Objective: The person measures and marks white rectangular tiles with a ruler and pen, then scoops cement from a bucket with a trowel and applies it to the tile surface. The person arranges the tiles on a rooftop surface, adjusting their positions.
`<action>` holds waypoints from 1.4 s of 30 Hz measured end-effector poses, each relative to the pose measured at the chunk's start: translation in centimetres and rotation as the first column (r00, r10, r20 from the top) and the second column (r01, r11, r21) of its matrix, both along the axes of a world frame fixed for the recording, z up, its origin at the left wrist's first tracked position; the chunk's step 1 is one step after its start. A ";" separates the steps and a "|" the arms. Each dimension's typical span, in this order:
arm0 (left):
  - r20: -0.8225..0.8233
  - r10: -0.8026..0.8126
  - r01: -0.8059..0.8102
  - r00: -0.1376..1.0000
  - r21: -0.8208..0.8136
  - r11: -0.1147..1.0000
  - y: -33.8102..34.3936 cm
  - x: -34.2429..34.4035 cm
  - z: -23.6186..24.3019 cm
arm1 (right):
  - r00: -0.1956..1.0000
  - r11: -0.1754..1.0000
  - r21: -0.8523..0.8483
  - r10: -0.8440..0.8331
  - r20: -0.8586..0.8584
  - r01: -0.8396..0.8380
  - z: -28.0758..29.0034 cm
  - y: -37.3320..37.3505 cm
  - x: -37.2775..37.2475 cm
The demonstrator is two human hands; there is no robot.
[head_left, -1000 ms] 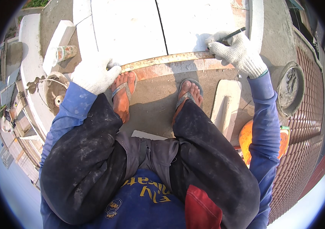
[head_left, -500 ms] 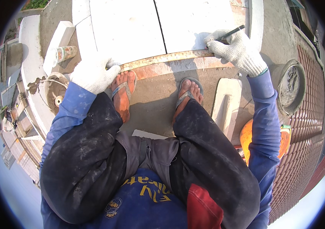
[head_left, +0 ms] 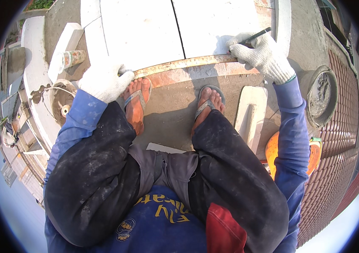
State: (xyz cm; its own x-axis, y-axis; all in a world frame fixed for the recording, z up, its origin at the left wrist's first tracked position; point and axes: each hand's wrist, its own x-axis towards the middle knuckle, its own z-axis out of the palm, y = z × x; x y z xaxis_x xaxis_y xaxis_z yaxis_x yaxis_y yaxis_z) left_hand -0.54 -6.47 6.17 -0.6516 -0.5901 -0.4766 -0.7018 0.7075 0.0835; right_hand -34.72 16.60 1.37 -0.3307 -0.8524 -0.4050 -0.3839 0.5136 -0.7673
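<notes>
My gloved left hand [head_left: 103,82] grips the left end of a worn yellow measuring strip [head_left: 178,64], which spans the near edge of two white boards or tiles [head_left: 141,29] parted by a dark line. At its right end my gloved right hand [head_left: 259,57] holds a dark pen [head_left: 258,34] over the board, fingers curled onto the strip; the pen's tip is hidden by the fingers. Both my feet, in flip-flops, are on the concrete just below the strip.
A white float [head_left: 242,122] lies right of my feet, near a grey bucket [head_left: 320,97] and an orange container [head_left: 272,147]. At left are another bucket [head_left: 57,105], a cup [head_left: 72,59] and a white block [head_left: 74,31]. A tiled roof [head_left: 335,177] slopes beyond the right edge.
My right hand with the pen has shifted very slightly up since a second ago. My left hand and the strip stay essentially where they were.
</notes>
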 end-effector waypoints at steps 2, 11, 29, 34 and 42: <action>-0.013 -0.006 0.006 1.000 -0.001 1.000 0.0 0.0 0.1 | 1.000 1.000 -0.015 0.022 0.015 -0.022 0.5 0.0 0.0; -0.035 0.018 -0.018 0.999 0.016 1.000 0.1 0.2 0.7 | 0.850 0.827 -0.254 -0.416 0.324 0.502 1.3 3.0 -1.8; -0.043 0.147 -0.142 0.988 0.105 0.984 0.7 -0.4 1.4 | 0.546 0.447 -0.339 -0.782 0.300 0.827 -4.5 7.5 5.5; -0.079 0.160 -0.148 0.984 0.133 0.980 0.5 0.3 1.8 | 0.525 0.415 -0.358 -0.794 0.306 0.837 -3.2 7.4 6.7; -0.091 0.034 -0.034 0.995 0.002 0.999 0.6 -0.3 1.4 | 0.592 0.515 -0.322 -0.773 0.226 0.795 -4.4 6.9 4.6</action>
